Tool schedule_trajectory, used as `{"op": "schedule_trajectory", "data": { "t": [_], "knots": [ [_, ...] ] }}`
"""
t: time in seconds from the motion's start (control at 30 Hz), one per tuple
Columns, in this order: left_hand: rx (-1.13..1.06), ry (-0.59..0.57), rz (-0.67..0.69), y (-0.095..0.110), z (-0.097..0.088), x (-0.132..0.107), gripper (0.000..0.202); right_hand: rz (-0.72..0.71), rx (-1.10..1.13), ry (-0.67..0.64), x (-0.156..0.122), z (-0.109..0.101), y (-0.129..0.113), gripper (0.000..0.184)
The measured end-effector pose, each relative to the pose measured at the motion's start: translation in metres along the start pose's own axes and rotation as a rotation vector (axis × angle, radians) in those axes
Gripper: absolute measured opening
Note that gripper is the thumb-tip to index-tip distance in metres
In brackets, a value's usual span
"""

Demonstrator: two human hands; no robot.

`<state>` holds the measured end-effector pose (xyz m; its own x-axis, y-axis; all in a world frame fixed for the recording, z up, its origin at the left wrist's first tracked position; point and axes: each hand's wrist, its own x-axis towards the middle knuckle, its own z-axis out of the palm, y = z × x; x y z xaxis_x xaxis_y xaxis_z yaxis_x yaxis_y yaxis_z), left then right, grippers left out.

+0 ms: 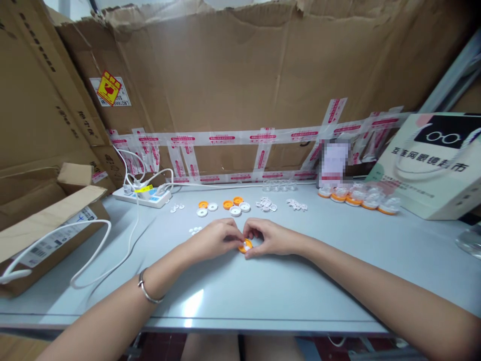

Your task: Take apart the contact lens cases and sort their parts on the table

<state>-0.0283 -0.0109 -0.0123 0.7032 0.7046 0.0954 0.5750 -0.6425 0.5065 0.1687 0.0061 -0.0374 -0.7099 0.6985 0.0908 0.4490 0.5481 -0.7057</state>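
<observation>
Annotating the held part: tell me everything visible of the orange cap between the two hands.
The orange cap is small, round and looks like plastic, with a white piece showing in its middle. The left hand pinches it from the left and the right hand from the right, hiding much of it. It is held low at the grey table; whether it touches the surface cannot be told.
</observation>
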Motion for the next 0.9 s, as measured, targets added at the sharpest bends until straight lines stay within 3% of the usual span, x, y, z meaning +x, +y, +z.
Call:
{"op": "schedule_trajectory", "data": {
  "t": [0.3,0.4,0.53,0.7,0.9],
  "knots": [
    [0.117,0.023,-0.121,0.007,0.003,0.011,0.005,0.1,0.14,-0.032,0.002,-0.001,0.004,0.034],
    [0.224,-0.02,-0.041,0.006,0.002,0.013,0.01,0.1,0.161,-0.032,0.003,0.0,0.005,0.033],
    [0.368,-0.096,0.163,-0.002,0.0,0.012,0.018,0.098,0.168,-0.032,0.003,-0.001,0.007,0.033],
    [0.485,-0.119,0.326,-0.009,-0.001,0.011,0.023,0.104,0.179,-0.034,0.004,-0.001,0.008,0.032],
    [0.512,-0.046,0.292,-0.007,0.005,0.011,0.019,0.079,0.166,-0.033,0.004,-0.001,0.008,0.033]
  ]
}}
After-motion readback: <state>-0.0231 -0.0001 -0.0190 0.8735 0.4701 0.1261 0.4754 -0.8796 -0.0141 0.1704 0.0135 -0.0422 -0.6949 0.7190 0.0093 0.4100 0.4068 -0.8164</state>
